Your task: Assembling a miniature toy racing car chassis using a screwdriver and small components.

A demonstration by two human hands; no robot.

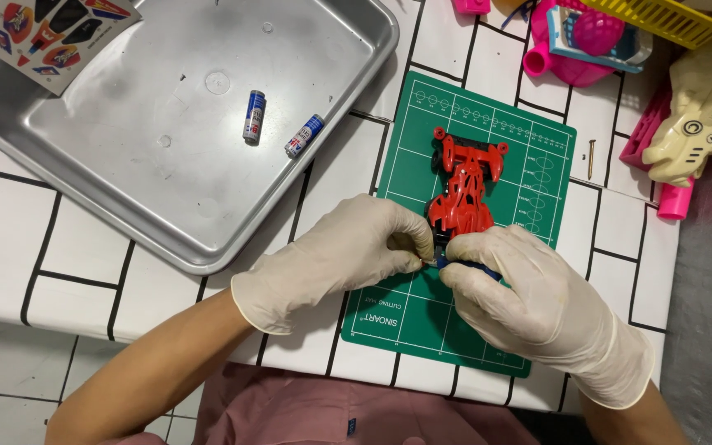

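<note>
Pinching with both gloved hands, my left hand (348, 251) and right hand (529, 301) close their fingertips on the near end of a red toy race car (465, 185) lying on a green cutting mat (529, 156).

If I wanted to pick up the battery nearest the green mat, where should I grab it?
Pinch that battery across its round middle with two fingers, coming straight down from above. It lies flat and slanted on the metal tray, apart from the other battery, so both long sides are free. The ends are small and would probably slip.
</note>
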